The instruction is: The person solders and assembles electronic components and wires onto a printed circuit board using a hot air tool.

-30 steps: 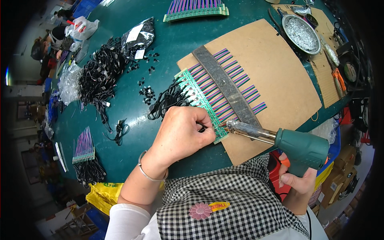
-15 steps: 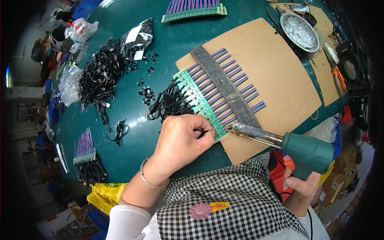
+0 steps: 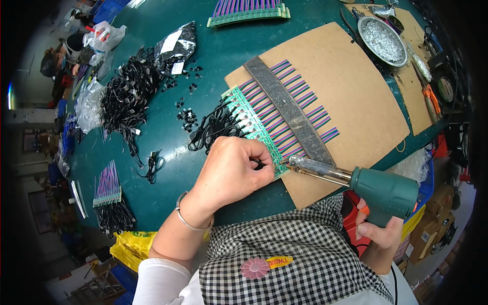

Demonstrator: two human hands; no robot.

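Note:
My left hand [image 3: 235, 168] is pinched on a thin black cable [image 3: 259, 164] over the near end of a green circuit-board strip [image 3: 249, 119]. Wrapped round the handle of a green soldering gun [image 3: 385, 195], my right hand [image 3: 380, 233] holds it with the metal tip at the strip's near end, close to my left fingertips. The contact point is too small to make out. From the strip's right side run several striped ribbon wires [image 3: 300, 94], lying under a dark flat bar [image 3: 290, 109]. Bundled black cables [image 3: 216, 127] come off its left side.
The strip lies at the edge of a brown board [image 3: 351, 91] on a green table [image 3: 168, 198]. Tangled black cables [image 3: 129, 91] and small black parts [image 3: 187, 118] are at left. A metal bowl [image 3: 382, 41] stands far right; another wired strip [image 3: 249, 18] lies far back.
The soldering gun has shifted left and slightly up, its tip now closer to my left fingers. My left hand has barely moved, staying pinched on the cable.

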